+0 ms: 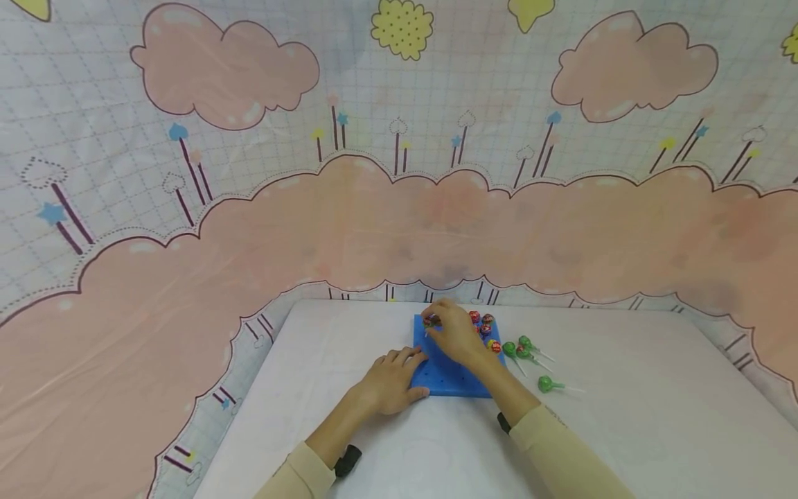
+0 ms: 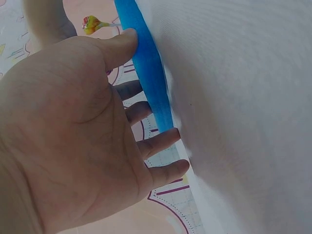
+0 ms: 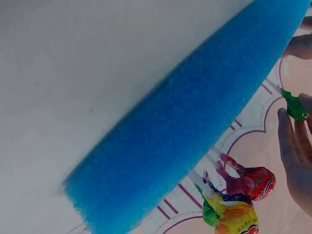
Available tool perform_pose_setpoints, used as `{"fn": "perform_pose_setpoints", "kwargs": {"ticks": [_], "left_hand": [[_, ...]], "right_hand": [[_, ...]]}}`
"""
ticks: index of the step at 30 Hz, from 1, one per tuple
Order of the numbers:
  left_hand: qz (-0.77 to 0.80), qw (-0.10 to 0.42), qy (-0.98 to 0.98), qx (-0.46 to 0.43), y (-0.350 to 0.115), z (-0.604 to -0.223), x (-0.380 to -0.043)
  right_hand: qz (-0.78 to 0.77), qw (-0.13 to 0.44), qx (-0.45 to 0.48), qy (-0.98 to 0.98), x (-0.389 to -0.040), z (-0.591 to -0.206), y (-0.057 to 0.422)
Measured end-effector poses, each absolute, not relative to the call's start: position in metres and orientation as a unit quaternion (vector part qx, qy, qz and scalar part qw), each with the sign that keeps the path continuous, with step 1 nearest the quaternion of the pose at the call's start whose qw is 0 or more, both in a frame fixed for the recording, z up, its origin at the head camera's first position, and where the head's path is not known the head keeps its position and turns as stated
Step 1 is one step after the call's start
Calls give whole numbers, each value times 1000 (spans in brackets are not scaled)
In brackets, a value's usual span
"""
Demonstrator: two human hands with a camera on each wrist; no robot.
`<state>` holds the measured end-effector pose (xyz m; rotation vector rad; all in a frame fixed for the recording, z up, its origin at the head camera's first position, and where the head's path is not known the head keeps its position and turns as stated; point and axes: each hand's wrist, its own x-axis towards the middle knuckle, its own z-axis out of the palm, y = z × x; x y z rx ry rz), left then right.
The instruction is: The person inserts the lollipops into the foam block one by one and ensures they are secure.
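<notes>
A blue foam board (image 1: 442,378) with small holes lies on the white table. My left hand (image 1: 389,382) rests against its left side, thumb at the near edge and fingers spread; in the left wrist view the thumb (image 2: 122,48) touches the blue side. Over the far left part of the board, my right hand (image 1: 458,336) pinches a green-wrapped lollipop (image 3: 294,106) by its head, the stick pointing down to the board. Upright along the board's right part stand several lollipops, among them a red one (image 3: 258,183) and a yellow one (image 1: 494,346).
Several green lollipops (image 1: 525,342) lie loose on the table right of the board, sticks pointing right. One green lollipop (image 1: 546,384) lies apart, nearer to me. Behind the table (image 1: 337,333) hangs a patterned cloth (image 1: 374,229) with pink clouds.
</notes>
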<state>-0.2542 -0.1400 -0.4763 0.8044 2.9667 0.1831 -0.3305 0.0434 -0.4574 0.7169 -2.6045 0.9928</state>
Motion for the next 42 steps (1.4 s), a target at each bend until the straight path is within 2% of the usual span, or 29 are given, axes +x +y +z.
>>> {"fn": "perform_pose_setpoints", "kwargs": {"ticks": [20, 31, 37, 42], "left_hand": [[57, 29, 963, 263, -140, -481, -259], [60, 26, 963, 262, -140, -487, -261], [61, 31, 963, 262, -139, -482, -259], [66, 32, 962, 262, -140, -482, -260]], "right_hand": [[327, 142, 266, -896, -322, -460, 45], [307, 143, 245, -909, -316, -458, 52], [302, 174, 246, -905, -309, -459, 62], [305, 221, 255, -890, -301, -453, 71]]}}
